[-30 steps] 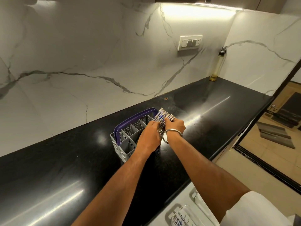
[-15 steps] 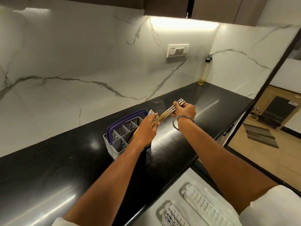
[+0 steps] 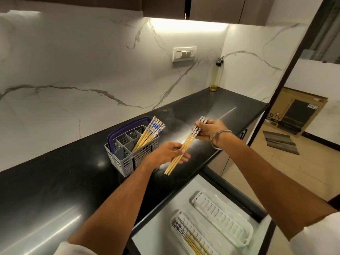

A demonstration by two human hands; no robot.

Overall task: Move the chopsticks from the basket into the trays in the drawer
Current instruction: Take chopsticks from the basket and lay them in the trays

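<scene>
A grey mesh basket [image 3: 128, 162] with a purple handle stands on the black counter and holds several wooden chopsticks [image 3: 149, 136] with patterned tops. Both hands hold a small bunch of chopsticks [image 3: 190, 139] in the air to the right of the basket. My left hand [image 3: 168, 153] grips the plain lower ends; my right hand [image 3: 208, 130] grips the patterned tops. Below the counter the open drawer [image 3: 158, 234] holds two white slotted trays. The nearer tray [image 3: 191, 234] has a few chopsticks [image 3: 191, 242] lying in it; the farther tray [image 3: 222, 216] shows bare slots.
The black counter [image 3: 55, 184] runs along a marble wall with a switch plate [image 3: 184, 53]. A tall oil bottle [image 3: 217, 74] stands in the back corner. To the right a doorway opens onto a floor with a cardboard TV box [image 3: 298, 115].
The bunch of chopsticks has come out of the basket and moved right, held at both ends. The view has tilted down, showing more of the drawer and its trays.
</scene>
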